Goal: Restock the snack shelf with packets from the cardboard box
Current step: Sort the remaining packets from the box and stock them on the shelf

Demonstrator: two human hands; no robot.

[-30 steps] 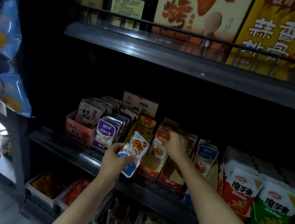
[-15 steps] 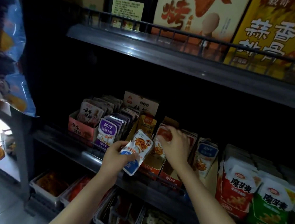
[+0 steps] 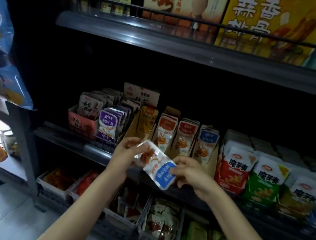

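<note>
A white snack packet with a blue label (image 3: pixel 156 166) is held between both hands in front of the middle shelf's edge (image 3: pixel 94 149). My left hand (image 3: pixel 125 151) pinches its upper left end and my right hand (image 3: pixel 189 171) pinches its blue end; the packet lies tilted, label upside down. Behind it on the shelf stand open cardboard display boxes of like packets: orange-labelled rows (image 3: pixel 166 133) and a blue-labelled row (image 3: pixel 207 144). The cardboard supply box is not in view.
Purple packets (image 3: pixel 108 124) and a pink box (image 3: pixel 81 121) stand to the left, red and green konjac packs (image 3: pixel 251 176) to the right. Large boxes (image 3: pixel 265 24) sit on the upper shelf. Bins of snacks (image 3: pixel 131 206) fill the lower shelf. Hanging bags (image 3: pixel 4 70) are at left.
My right hand left the orange packets on the shelf and came down to take the blue end of the packet. The packet has turned upside down and now lies lower, between both hands.
</note>
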